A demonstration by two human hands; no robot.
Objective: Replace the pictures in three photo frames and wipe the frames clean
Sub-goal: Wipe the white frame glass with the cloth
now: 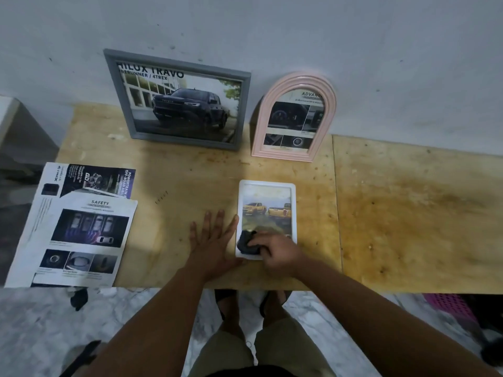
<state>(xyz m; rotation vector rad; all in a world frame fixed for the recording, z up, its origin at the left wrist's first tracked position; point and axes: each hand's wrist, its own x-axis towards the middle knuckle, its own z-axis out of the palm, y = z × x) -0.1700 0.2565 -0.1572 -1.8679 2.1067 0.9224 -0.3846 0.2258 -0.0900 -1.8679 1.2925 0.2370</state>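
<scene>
Gripping a crumpled dark cloth [247,242], the right hand [275,250] rubs the glossy white rectangular frame [293,210]; left hand [215,240] lies flat, fingers spread.

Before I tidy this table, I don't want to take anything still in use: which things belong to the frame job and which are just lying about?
Part of the job:
- white frame, flat, steadied by the left hand
- dark cloth gripped by the right hand
- grey frame and pink arched frame, leaning on the wall
- loose brochure pages

Lying about:
- pink basket under the table
- dark scrap on the floor

Left hand [211,240] flat, right hand [275,251] seemingly curled.
</scene>
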